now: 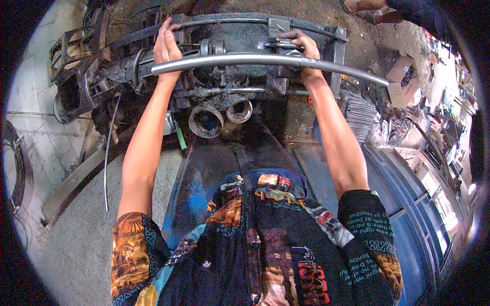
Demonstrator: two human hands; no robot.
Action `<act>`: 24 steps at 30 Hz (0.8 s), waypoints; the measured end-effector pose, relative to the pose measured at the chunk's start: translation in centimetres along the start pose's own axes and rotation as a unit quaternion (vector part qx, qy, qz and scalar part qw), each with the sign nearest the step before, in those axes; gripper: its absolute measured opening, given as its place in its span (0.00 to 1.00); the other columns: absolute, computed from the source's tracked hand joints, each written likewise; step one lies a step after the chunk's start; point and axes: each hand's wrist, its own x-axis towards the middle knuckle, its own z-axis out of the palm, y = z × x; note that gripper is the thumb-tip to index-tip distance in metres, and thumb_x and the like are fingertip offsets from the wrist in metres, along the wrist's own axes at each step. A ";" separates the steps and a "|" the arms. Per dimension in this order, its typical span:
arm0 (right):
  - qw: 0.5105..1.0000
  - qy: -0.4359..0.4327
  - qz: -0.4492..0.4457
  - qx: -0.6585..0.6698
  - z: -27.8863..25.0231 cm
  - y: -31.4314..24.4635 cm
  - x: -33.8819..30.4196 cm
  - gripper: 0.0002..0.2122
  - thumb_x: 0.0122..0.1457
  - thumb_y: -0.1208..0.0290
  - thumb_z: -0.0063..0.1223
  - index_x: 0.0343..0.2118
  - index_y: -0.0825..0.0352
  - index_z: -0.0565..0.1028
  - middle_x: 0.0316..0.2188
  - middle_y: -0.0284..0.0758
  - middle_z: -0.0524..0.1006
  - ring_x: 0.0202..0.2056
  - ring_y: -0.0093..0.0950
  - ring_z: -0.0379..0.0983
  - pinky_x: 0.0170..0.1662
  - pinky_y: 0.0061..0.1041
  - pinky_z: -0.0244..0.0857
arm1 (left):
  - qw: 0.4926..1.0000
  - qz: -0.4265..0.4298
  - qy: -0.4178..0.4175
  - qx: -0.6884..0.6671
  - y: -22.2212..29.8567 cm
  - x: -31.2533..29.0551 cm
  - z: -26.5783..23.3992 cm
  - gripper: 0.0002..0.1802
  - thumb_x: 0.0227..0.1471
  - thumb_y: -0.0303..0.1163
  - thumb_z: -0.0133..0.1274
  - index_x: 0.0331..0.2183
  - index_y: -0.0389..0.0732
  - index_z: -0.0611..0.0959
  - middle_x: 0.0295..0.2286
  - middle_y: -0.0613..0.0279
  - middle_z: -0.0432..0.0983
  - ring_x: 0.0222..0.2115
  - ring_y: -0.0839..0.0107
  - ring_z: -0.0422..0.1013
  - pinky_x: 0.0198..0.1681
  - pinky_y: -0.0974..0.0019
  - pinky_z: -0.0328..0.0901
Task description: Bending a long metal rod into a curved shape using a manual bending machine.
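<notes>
A long curved shiny metal tube (240,59) lies across a dark, greasy bending machine (229,35). My left hand (167,50) grips the tube near its left end. My right hand (302,48) is closed around the tube by a metal clamp block (279,31) on the machine. A second, darker curved bar (224,20) runs along the machine's far side. Two short rusty pipe sections (206,121) stand just below the tube, in front of me.
A blue metal bench (204,168) runs under my torso. Grey corrugated metal parts (360,116) and cardboard boxes (401,76) sit at the right. A cluttered workbench (439,143) lines the far right. A thin rod (108,153) and a flat steel bar (71,186) lie on the left floor.
</notes>
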 end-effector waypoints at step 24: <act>0.996 0.008 0.056 0.072 0.0 2.1 0.6 0.17 0.50 0.66 0.38 0.33 0.72 0.78 0.34 0.38 0.79 0.36 0.26 0.73 0.45 0.23 0.66 | 0.999 0.000 -0.004 0.049 1.1 0.1 -0.1 0.30 0.64 0.48 0.31 0.52 0.33 0.72 0.38 0.51 0.78 0.44 0.54 0.72 0.51 0.60 0.62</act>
